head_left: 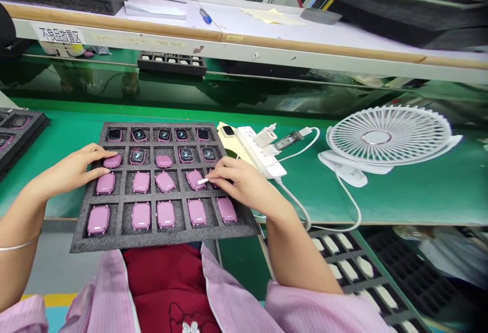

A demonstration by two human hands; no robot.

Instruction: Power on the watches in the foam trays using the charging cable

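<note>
A grey foam tray (163, 239) with several pink smartwatches lies before me at the table's front edge. My left hand (86, 166) is at its left side, thumb and forefinger closed around a tilted pink watch case (113, 160) in the second row. Between the fingertips of my right hand (238, 179) is a small white stick-like piece (203, 181). Its tip is over the back of a pink watch (194, 179) in the third row; whether they touch, I cannot tell. Front rows show watch backs; most watches farther back have their screens up. My right hand partly hides another watch.
A white power strip (259, 152) with plugs and a cable is right of the tray, beside a watch (227, 130) on yellow paper. Farther right is a white fan (389, 137). Another foam tray (23, 129) sits at left. A shelf (229, 30) spans the back.
</note>
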